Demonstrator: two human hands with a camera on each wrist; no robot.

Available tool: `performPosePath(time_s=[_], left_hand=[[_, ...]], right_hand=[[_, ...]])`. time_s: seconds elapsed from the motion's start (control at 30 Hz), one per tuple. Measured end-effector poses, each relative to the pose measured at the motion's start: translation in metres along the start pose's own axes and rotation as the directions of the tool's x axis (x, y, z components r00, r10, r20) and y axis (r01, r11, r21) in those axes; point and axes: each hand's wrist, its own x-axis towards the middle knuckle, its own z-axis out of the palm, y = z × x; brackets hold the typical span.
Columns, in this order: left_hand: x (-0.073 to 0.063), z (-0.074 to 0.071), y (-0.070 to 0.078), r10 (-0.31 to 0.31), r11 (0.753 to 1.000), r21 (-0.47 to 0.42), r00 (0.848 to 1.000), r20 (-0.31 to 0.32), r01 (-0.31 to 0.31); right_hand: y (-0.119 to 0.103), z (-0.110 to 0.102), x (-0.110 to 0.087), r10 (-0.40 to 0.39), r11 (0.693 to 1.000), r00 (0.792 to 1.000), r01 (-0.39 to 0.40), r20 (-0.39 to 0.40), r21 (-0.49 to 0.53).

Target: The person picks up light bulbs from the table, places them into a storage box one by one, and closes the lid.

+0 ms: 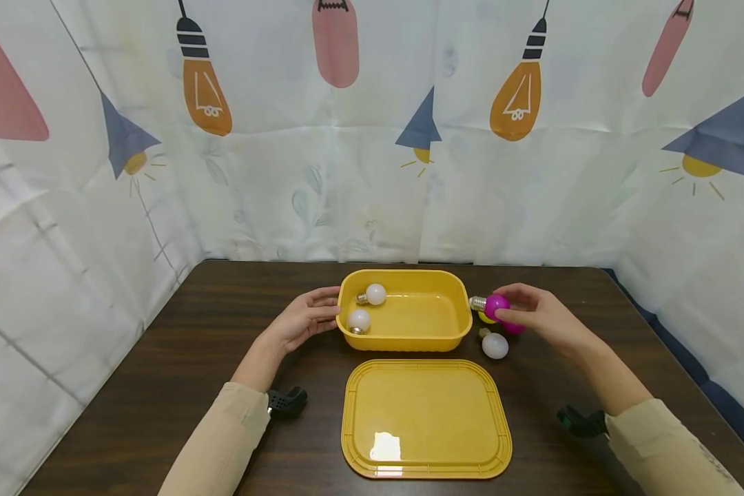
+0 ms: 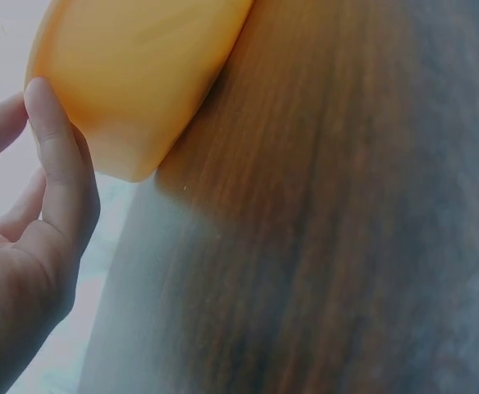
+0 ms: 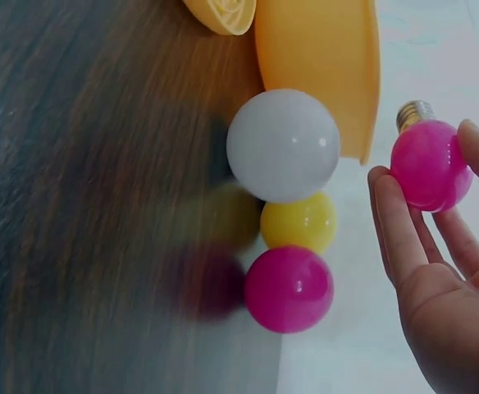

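In the head view my right hand [image 1: 536, 315] pinches a magenta light bulb [image 3: 431, 167] between thumb and fingers. It is held above the table by the right end of a yellow plastic box [image 1: 403, 344], its metal base pointing left. My left hand [image 1: 304, 320] touches the box's left end with its fingertips, fingers loosely bent; the left wrist view shows the thumb against the wall. Inside the box lie two white bulbs [image 1: 376, 294]. Beside its right end are another white bulb [image 3: 283, 146], a yellow bulb [image 3: 298, 222] and a second magenta bulb [image 3: 289, 289].
A flat yellow lid [image 1: 426, 420] lies on the dark wooden table [image 1: 285, 441] in front of the box. Behind the table hangs a white curtain [image 1: 372, 186] printed with lamps. Each wrist carries a black strap [image 1: 288, 401].
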Motion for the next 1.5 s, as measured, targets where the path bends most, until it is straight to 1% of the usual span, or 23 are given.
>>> performPosePath(time_s=[0.27, 0.57, 0.97, 1.17, 1.4, 1.5], left_hand=[[0.001, 0.001, 0.0, -0.015, 1.0, -0.014, 1.0, -0.011, 0.015], [0.001, 0.0, 0.001, -0.005, 1.0, 0.0, 1.0, 0.0, 0.005], [0.001, 0.0, -0.001, -0.008, 1.0, -0.011, 1.0, -0.003, 0.008], [0.002, 0.0, -0.001, -0.005, 1.0, -0.012, 1.0, -0.002, 0.005], [0.002, -0.001, -0.002, -0.008, 1.0, -0.012, 1.0, -0.007, 0.008], [0.002, -0.001, -0.002, -0.01, 1.0, -0.01, 1.0, -0.008, 0.01]], right_hand=[[-0.002, 0.004, 0.005, -0.015, 1.0, 1.0, 0.015, 0.004, 0.002], [-0.008, 0.008, 0.008, -0.016, 1.0, 1.0, 0.016, 0.008, -0.009], [-0.014, 0.01, 0.009, -0.027, 1.0, 0.999, 0.027, 0.018, 0.013], [-0.016, 0.012, 0.01, -0.033, 0.999, 0.999, 0.032, 0.02, 0.022], [-0.015, 0.014, 0.014, -0.053, 0.999, 0.998, 0.053, 0.041, 0.014], [-0.016, 0.016, 0.015, -0.052, 0.999, 0.998, 0.051, 0.036, 0.019]])
